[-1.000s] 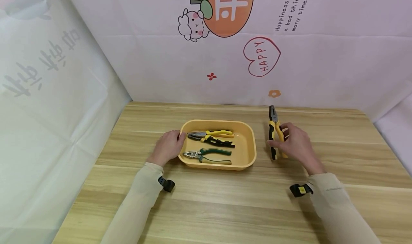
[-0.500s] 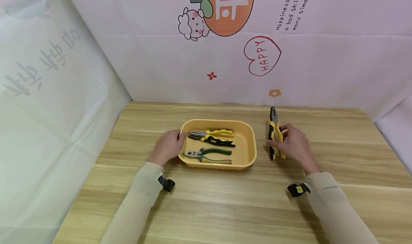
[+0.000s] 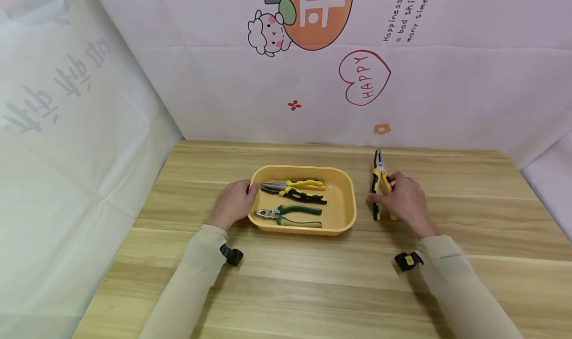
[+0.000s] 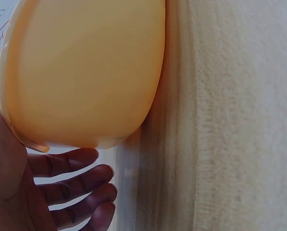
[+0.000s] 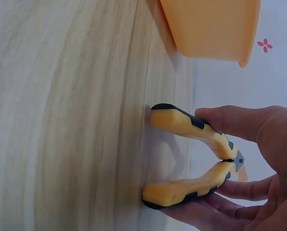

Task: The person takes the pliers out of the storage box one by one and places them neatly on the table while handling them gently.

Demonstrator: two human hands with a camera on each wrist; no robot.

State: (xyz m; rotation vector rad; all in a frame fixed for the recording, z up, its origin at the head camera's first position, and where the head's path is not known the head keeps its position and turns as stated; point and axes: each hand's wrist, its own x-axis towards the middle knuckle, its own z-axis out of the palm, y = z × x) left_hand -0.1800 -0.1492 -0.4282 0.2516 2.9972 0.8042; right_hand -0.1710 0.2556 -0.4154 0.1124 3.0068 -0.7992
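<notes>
My left hand (image 3: 234, 203) holds the left end of a yellow plastic tray (image 3: 345, 200), thumb over the rim and fingers along the outside wall (image 4: 81, 86). Inside the tray lie yellow-and-black pliers (image 3: 297, 192) and, nearer me, green-and-tan handled pliers (image 3: 290, 217), both with heads to the left. To the right of the tray, my right hand (image 3: 405, 200) grips another pair of yellow-and-black pliers (image 3: 379, 177) by the handles, head towards the wall. In the right wrist view, its handles (image 5: 186, 187) stand spread apart between my thumb and fingers.
The tray stands on a wood-grain table (image 3: 286, 284). Behind the table's far edge hangs a white printed cloth (image 3: 223, 96), and another white sheet (image 3: 89, 145) hangs on the left. Each sleeve carries a black wrist strap, the right one (image 3: 406, 261) bearing a yellow mark.
My right forearm has shifted slightly to the left. The pliers in the right hand have tilted a little, their head dipping slightly. The left hand and tray have stayed put.
</notes>
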